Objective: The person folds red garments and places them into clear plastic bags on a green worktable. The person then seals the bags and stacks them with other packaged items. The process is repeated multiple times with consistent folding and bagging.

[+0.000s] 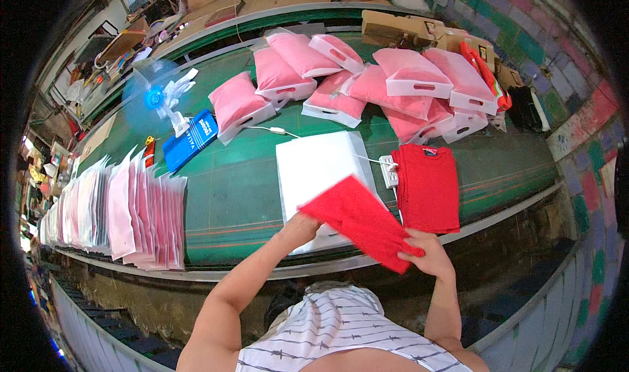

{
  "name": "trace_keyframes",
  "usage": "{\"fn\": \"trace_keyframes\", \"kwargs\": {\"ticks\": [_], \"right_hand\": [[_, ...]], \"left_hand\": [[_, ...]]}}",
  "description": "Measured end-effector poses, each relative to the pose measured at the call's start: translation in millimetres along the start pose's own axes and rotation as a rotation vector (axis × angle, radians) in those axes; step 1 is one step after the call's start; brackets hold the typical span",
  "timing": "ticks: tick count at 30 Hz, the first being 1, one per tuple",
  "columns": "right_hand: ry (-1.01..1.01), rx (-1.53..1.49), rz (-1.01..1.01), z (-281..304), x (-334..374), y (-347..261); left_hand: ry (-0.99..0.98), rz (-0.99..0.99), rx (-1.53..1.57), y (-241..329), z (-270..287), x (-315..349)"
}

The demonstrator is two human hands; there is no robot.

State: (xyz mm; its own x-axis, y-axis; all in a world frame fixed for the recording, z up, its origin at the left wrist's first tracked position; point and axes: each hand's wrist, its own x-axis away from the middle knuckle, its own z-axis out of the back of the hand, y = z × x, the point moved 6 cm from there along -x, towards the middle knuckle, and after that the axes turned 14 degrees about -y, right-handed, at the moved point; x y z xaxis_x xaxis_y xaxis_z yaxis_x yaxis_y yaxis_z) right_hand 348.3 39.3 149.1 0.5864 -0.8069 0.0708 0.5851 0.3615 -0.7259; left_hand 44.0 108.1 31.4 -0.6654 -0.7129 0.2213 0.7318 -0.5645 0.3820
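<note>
A folded red shirt [357, 222] hangs tilted in the air between my two hands, over the table's near edge. My left hand [301, 230] grips its left end, and my right hand [427, 253] is closed on its lower right corner. Beneath and behind it lies a flat white sheet or plastic bag [314, 165], partly covered by the shirt. Just beyond my right hand, another folded red shirt [429, 188], collar at the far end, lies flat on the green table [229, 208]. A white power strip [388, 170] sits against that shirt's left side.
Pink-filled handled bags [419, 74] are heaped at the back. A row of upright flat packets [147, 218] stands at the left. Near them are a blue package [190, 140], a blue fan [153, 98] and orange-handled scissors [150, 150]. Cardboard boxes [400, 28] stand behind.
</note>
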Motion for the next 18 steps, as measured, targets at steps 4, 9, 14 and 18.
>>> {"fn": "trace_keyframes", "kwargs": {"ticks": [4,9,14,18], "right_hand": [[-0.272,-0.178,0.058,-9,17,-14],[-0.333,-0.315,-0.026,-25,20,-13],[-0.175,-0.349,-0.082,-41,6,-2],[-0.021,-0.308,-0.214,-51,11,9]], "left_hand": [[0.063,-0.019,-0.08,4,14,4],[0.071,0.02,-0.029,9,33,15],[0.084,-0.212,0.097,-5,25,23],[-0.007,-0.344,0.353,-6,39,31]]}}
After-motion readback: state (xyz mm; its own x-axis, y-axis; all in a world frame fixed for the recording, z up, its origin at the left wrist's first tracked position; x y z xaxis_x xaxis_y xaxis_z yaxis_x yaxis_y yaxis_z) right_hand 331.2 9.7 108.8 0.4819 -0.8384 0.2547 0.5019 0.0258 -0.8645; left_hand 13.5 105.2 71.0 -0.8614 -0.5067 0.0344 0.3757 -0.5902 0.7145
